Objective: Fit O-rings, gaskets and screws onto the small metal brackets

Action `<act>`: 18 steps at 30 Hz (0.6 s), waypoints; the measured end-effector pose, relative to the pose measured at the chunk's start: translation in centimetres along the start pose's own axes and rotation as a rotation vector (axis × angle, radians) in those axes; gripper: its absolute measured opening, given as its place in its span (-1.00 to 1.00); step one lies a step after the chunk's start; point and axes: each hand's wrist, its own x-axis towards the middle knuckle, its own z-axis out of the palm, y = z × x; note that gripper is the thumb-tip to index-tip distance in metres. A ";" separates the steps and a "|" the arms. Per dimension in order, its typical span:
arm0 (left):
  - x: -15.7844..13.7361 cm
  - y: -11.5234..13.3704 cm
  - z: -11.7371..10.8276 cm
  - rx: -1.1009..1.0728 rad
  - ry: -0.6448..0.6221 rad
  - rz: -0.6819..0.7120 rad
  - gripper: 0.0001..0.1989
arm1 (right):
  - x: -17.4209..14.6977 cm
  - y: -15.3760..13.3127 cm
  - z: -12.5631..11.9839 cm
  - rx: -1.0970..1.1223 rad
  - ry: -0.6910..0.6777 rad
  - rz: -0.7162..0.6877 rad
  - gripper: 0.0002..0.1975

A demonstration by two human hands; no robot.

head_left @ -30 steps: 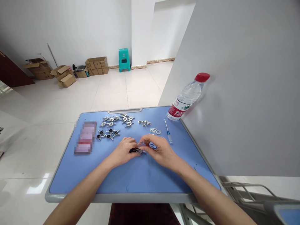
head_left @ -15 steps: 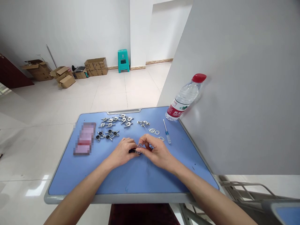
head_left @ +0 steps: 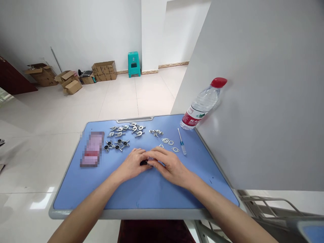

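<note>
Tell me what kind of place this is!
It's probably a room used as a simple workspace for putting small things together. You can see small metal parts spread out in groups, a screwdriver near them, and cardboard boxes farther back.

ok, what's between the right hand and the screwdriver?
In the head view, a flat metal plate with a hole lies on the blue tabletop between the right hand and screwdriver.

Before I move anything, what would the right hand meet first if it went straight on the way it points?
Most likely the small dark part, then the left hand holding it. The right hand may already touch the part; the contact is hidden.
</note>
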 end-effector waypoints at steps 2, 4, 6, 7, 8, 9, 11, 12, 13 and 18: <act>0.0 0.1 -0.1 -0.012 -0.007 0.002 -0.95 | 0.0 -0.1 -0.4 0.010 -0.037 0.004 -0.71; 0.1 0.1 -0.1 -0.015 -0.011 0.003 -0.96 | 0.0 -0.2 -0.7 -0.009 -0.046 0.001 -0.71; 0.0 0.0 -0.1 -0.009 -0.009 0.013 -0.95 | 0.0 -0.3 -0.9 -0.038 -0.034 -0.006 -0.73; 0.0 0.0 0.0 -0.005 -0.008 0.018 -0.93 | 0.0 -0.3 -0.9 -0.050 -0.026 -0.011 -0.75; 0.0 -0.1 0.0 -0.002 -0.009 0.024 -0.90 | 0.0 -0.2 -0.9 -0.060 -0.016 -0.018 -0.77; 0.0 -0.1 0.1 0.000 -0.009 0.029 -0.87 | 0.0 -0.2 -0.9 -0.067 -0.005 -0.024 -0.79; 0.0 -0.3 0.2 0.001 -0.001 0.033 -0.84 | -0.1 0.0 -0.8 -0.083 0.017 -0.033 -0.83; 0.0 -0.3 0.2 0.002 0.005 0.034 -0.85 | -0.1 0.0 -0.7 -0.092 0.030 -0.031 -0.85; 0.0 -0.3 0.2 0.001 0.010 0.035 -0.87 | -0.1 0.1 -0.6 -0.099 0.043 -0.024 -0.86; 0.0 -0.2 0.3 -0.015 0.024 0.031 -0.90 | -0.1 0.0 -0.2 -0.115 0.083 0.030 -0.91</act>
